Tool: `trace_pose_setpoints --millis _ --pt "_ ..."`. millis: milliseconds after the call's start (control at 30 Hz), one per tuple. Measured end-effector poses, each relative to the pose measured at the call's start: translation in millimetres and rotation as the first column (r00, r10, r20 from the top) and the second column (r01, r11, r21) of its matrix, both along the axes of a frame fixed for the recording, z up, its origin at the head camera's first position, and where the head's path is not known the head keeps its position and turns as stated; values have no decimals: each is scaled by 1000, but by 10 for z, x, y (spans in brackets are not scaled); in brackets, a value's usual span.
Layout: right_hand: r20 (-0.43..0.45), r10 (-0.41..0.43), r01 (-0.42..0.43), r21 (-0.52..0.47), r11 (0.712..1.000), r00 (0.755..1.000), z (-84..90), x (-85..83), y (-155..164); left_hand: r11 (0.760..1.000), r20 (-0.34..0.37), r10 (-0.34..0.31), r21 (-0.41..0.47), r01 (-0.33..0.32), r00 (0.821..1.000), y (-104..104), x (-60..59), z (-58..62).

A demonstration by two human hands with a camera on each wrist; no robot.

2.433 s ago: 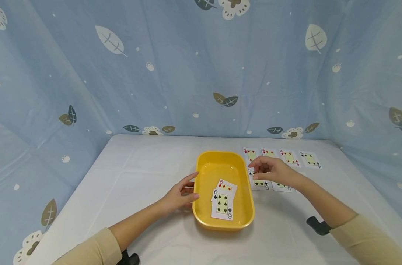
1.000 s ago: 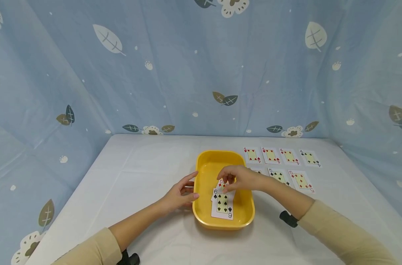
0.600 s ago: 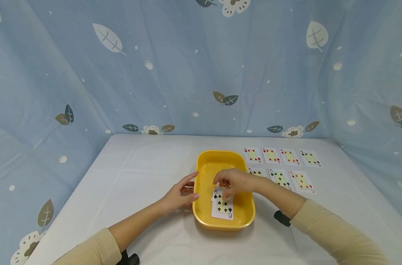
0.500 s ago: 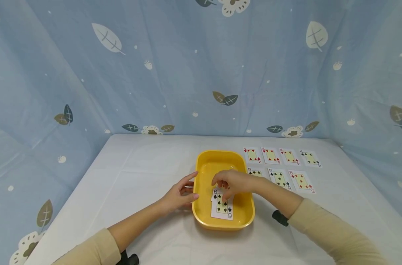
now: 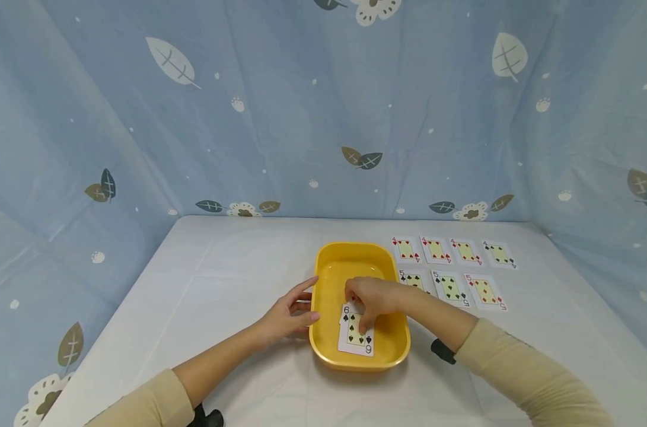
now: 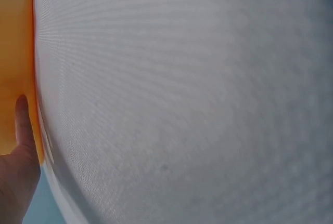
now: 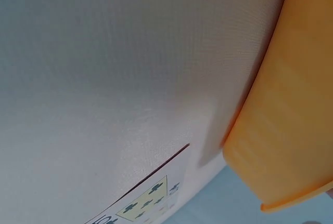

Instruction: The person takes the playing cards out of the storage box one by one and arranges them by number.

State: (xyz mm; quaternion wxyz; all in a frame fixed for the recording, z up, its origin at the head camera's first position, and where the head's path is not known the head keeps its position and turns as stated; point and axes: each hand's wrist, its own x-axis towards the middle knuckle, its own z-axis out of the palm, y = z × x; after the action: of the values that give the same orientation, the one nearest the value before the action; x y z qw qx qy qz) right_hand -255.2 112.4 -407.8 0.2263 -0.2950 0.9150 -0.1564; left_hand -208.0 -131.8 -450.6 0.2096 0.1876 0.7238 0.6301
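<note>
In the head view a yellow plastic tray stands on the white table with two overlapping playing cards inside. My left hand holds its left side, thumb and index finger at the rim and other fingers by the outer wall. The left wrist view shows one finger lying along that wall. Reaching in over the right rim, my right hand has its thumb on the six of spades card and its fingers curled by the upper edge. Its fingers largely cover the second card. The hand's grip is out of sight in the right wrist view.
Right of the tray lie two rows of face-up playing cards. The back row has several fours, such as the four of spades. In front are three fives, including the five of diamonds. A patterned blue cloth hangs behind the table.
My right hand has moved from the row of fives into the tray and down onto the six of spades, which has shifted and turned slightly. My left hand has stayed at the rim.
</note>
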Motion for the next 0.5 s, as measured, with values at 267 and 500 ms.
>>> trace_pose_setpoints --millis 267,500 --pt "-37 -28 31 65 997 999 -17 33 -30 1000 8 13 -1 -13 1000 13 21 12" --pt "-22 -36 37 48 998 999 -27 53 -29 1000 16 21 -10 -21 1000 15 21 27"
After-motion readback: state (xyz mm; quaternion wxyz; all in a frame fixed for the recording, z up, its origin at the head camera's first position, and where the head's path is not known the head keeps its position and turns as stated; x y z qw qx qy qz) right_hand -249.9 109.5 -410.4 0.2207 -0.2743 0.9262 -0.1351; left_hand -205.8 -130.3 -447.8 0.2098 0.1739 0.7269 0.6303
